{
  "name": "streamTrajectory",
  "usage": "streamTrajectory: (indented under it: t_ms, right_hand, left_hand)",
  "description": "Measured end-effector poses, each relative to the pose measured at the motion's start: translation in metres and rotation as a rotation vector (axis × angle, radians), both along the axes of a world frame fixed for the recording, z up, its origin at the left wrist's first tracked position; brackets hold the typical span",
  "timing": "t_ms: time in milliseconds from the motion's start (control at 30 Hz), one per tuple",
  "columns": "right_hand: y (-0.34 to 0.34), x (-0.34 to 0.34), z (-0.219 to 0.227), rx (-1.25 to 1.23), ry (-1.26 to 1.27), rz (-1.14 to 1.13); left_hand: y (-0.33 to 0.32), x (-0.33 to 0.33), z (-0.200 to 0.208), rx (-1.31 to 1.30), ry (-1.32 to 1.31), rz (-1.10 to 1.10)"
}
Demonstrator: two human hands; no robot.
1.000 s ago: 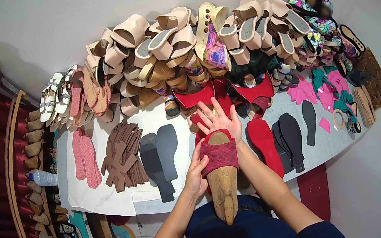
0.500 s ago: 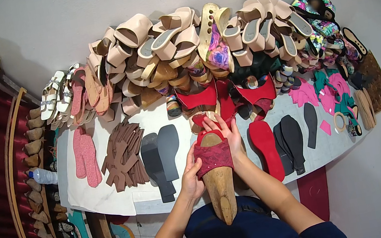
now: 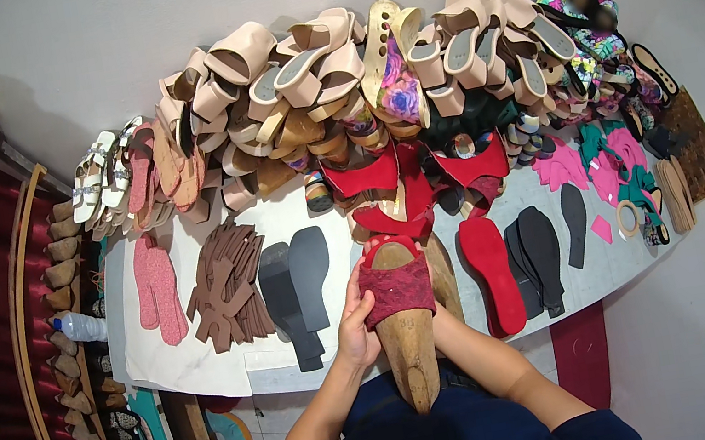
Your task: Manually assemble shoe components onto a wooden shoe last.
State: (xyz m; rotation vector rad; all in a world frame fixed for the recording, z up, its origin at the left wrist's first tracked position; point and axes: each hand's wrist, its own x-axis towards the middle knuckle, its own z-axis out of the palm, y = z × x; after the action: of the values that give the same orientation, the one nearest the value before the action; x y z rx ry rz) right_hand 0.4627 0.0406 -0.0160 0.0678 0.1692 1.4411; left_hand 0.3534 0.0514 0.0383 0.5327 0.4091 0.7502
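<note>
A wooden shoe last (image 3: pixel 408 341) points its heel end toward me, with a dark red lace strap (image 3: pixel 396 289) wrapped across its front. My left hand (image 3: pixel 355 324) is closed round its left side, the thumb resting on the strap's edge. From the right, my right hand (image 3: pixel 440 315) reaches beneath the last and holds it; the last hides most of those fingers. Bright red material shows at the toe end. Just behind, another wooden last (image 3: pixel 443 275) stands next to red upper pieces (image 3: pixel 410 201).
Across the table (image 3: pixel 191 368) lie pink soles (image 3: pixel 157 290), brown cut straps (image 3: pixel 228 283), grey soles (image 3: pixel 313 278), a red sole (image 3: pixel 492 276) and black soles (image 3: pixel 541 258). Beige heeled sandals (image 3: pixel 337 73) are piled along the wall. A shelf of lasts (image 3: pixel 73 360) stands at left.
My right hand has slid from the toe end to underneath the last, so its fingers are now mostly covered. The left hand keeps its grip. Red upper pieces and another last now show behind.
</note>
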Motion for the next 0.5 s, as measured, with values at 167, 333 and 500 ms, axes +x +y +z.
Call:
streamTrajectory:
  t_ms: [167,333,500]
  right_hand:
    - [-0.004,0.002,-0.013,-0.205,-0.179,0.012]
    - [0.006,0.036,-0.028,-0.531,-0.664,-0.064]
    - [-0.004,0.038,0.034,-0.364,-0.822,0.169]
  left_hand:
    - [0.0,-0.001,0.003,-0.022,0.003,0.023]
    - [0.002,-0.001,0.0,-0.056,0.018,0.044]
    - [0.009,-0.011,-0.024,-0.02,0.128,-0.129]
